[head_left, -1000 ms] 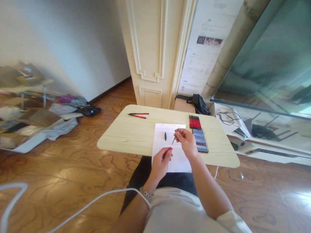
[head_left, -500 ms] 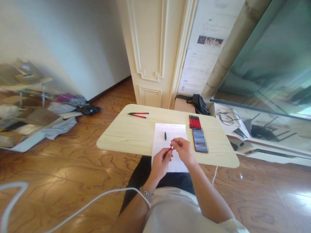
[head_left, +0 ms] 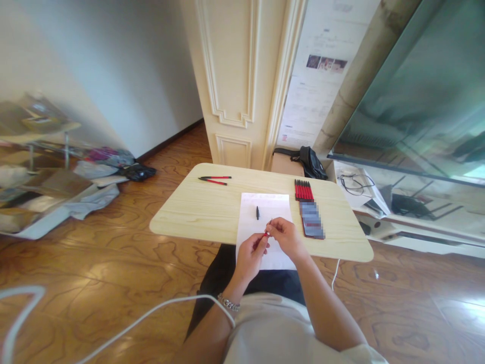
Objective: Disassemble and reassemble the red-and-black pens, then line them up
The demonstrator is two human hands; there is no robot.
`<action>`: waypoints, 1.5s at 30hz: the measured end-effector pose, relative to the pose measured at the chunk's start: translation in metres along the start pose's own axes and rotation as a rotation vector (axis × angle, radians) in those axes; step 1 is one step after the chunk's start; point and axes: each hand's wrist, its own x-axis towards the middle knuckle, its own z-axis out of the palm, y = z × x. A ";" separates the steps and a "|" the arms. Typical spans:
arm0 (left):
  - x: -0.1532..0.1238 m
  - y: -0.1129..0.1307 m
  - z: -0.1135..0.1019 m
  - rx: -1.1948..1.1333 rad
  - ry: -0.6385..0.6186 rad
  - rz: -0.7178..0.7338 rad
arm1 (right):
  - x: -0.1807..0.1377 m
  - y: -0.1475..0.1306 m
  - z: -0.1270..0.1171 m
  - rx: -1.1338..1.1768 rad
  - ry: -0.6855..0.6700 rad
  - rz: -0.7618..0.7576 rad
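My left hand (head_left: 250,254) is closed round a red pen barrel (head_left: 265,234), most of which its fingers hide. Right above it, my right hand (head_left: 287,236) pinches a thin pen refill (head_left: 270,221), whose narrow end sticks up past the fingertips. Both hands meet over a white sheet of paper (head_left: 278,259). On that sheet, just beyond the fingers, lies a small black pen tip section (head_left: 257,213). Whether the refill sits inside the barrel is hidden by the fingers.
Several red and black pens (head_left: 303,191) lie in a row at the table's (head_left: 182,217) right, above a phone (head_left: 312,222). Two more pens (head_left: 215,180) rest at the far left. A white cable (head_left: 151,309) crosses by my left forearm.
My right hand has come slightly down toward my left hand, and the refill shows a little lower between them. The other pens and the black piece stay put.
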 end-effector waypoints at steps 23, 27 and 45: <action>0.003 -0.005 -0.012 -0.052 0.097 -0.004 | 0.102 0.018 0.014 -0.909 -0.121 0.155; 0.003 -0.004 -0.012 -0.057 0.097 -0.011 | 0.110 0.011 0.021 -1.029 -0.147 0.248; 0.002 0.003 -0.003 -0.075 0.068 -0.022 | 0.036 -0.012 -0.012 0.294 0.053 0.164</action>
